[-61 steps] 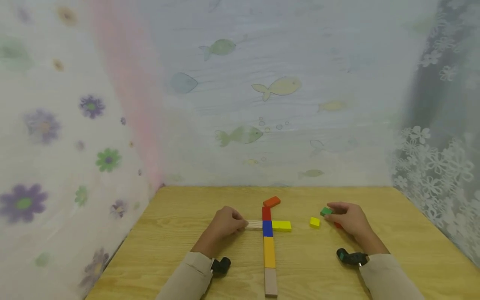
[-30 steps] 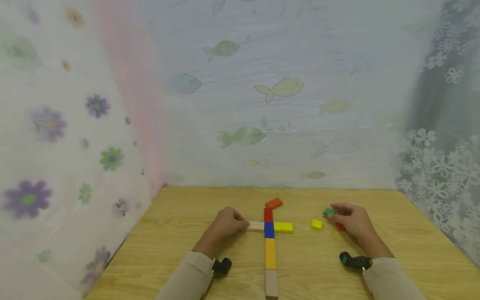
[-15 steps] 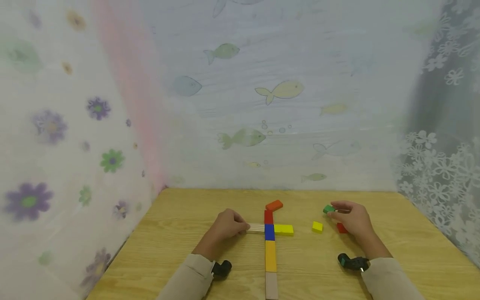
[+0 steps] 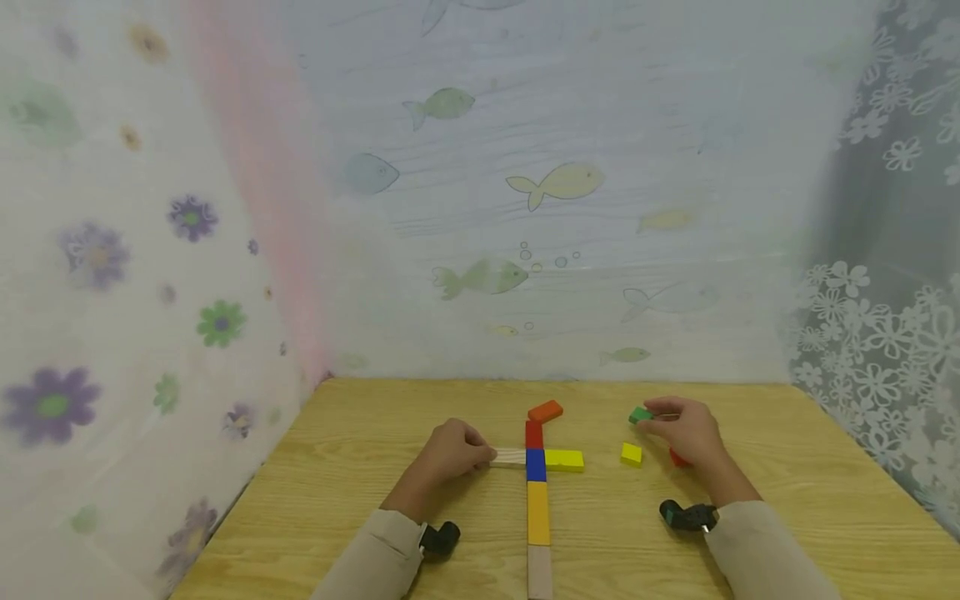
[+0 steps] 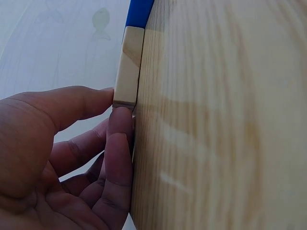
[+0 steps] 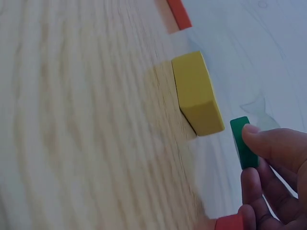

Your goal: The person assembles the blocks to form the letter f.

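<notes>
In the head view my left hand (image 4: pixel 453 450) is at the left end of a plain wooden block (image 4: pixel 510 457). The left wrist view shows thumb and index finger pinching that end, while its far end meets a blue block (image 5: pixel 139 12). My right hand (image 4: pixel 688 429) pinches a small green block (image 4: pixel 640 415) between thumb and fingers, held just off the table in the right wrist view. Near it lie a small yellow block (image 4: pixel 632 454) and a red block (image 4: pixel 677 457), partly hidden by the hand.
Blocks form a cross on the wooden table (image 4: pixel 360 417): a red block (image 4: pixel 534 434), a long yellow block (image 4: pixel 564 460), an amber block (image 4: pixel 538 512) and a tan block (image 4: pixel 539 572). An orange block (image 4: pixel 545 411) lies slanted at the top. Fish-printed cloth hangs behind.
My right hand has lifted the green block slightly and moved it left, past the small yellow block's far side. The left hand stays at the plain wooden block.
</notes>
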Demonstrator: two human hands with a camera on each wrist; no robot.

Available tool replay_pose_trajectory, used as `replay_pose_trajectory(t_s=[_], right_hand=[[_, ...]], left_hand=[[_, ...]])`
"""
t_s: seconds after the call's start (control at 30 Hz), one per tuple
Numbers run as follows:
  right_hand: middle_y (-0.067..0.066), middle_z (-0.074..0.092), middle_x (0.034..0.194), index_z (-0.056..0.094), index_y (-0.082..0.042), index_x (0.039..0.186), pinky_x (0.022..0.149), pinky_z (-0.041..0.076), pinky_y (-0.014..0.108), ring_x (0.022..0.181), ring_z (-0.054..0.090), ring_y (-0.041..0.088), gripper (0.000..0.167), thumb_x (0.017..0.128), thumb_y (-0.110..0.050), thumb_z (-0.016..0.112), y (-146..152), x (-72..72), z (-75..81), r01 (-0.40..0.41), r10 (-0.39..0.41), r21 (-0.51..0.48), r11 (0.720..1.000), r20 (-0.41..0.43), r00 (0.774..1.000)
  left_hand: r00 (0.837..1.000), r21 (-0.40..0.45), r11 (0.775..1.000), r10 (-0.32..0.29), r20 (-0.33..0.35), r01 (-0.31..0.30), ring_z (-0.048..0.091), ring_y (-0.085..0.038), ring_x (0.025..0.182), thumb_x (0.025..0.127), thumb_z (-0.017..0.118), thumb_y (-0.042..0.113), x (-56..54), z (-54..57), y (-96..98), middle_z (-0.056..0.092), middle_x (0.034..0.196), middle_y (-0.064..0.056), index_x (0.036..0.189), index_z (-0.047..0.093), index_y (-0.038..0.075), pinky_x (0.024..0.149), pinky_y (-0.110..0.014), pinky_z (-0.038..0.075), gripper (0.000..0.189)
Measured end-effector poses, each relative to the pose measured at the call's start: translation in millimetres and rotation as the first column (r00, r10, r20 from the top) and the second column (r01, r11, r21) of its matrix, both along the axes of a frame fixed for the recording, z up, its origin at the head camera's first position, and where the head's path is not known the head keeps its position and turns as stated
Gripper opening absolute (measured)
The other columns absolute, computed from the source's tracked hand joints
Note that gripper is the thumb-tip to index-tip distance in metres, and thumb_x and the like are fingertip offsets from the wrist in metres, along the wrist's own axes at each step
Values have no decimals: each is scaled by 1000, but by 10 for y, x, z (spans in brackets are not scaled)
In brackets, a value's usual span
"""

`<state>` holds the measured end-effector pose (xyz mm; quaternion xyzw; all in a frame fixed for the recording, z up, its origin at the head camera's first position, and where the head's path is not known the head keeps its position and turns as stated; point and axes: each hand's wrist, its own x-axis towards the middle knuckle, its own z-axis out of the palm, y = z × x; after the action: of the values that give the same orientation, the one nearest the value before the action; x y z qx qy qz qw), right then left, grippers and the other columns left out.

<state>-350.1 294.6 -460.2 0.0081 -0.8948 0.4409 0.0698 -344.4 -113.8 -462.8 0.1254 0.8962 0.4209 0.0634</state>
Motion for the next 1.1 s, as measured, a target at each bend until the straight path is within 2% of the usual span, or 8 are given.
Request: replay_pose_trajectory(t_s=[0.3,0.53,0.8,1.1], right_hand=[[18,70,130,66,-4,136,101,53,51,118,65,35,53,92,-29,81,-152,-117,-3,-14,15,-27,1000,27,1000],[18,70,127,66,-2,134,101,53,51,116,66,34,50,92,-27,80,-279,-184,13,-38,39,-36,999,35,999],[15,72,121,70,-4,128,98,54,50,112,66,33,44,92,-28,80,-406,-293,-5,-34,34,14,999,27,999],[15,71,123,71,-5,126,97,56,45,114,66,32,43,89,-24,83,-544,-375,38,-4,6,-42,999,46,999]], left_hand=[[1000,-4,1000,-2,-9,2,67,-13,69,92,78,28,-37,-17,-12,74,76,2,86,82,14,64,-30,56,16],[1000,-6,1000,-2,-12,2,66,-13,67,92,79,29,-29,-13,1,74,74,2,84,82,14,62,-30,55,17],[1000,-1,1000,2,-1,-2,66,-14,68,92,79,28,2,2,9,74,75,2,85,82,13,63,-30,55,17],[1000,-1,1000,6,3,-6,66,-14,69,92,79,28,0,-2,6,74,76,2,85,82,13,63,-30,55,16]])
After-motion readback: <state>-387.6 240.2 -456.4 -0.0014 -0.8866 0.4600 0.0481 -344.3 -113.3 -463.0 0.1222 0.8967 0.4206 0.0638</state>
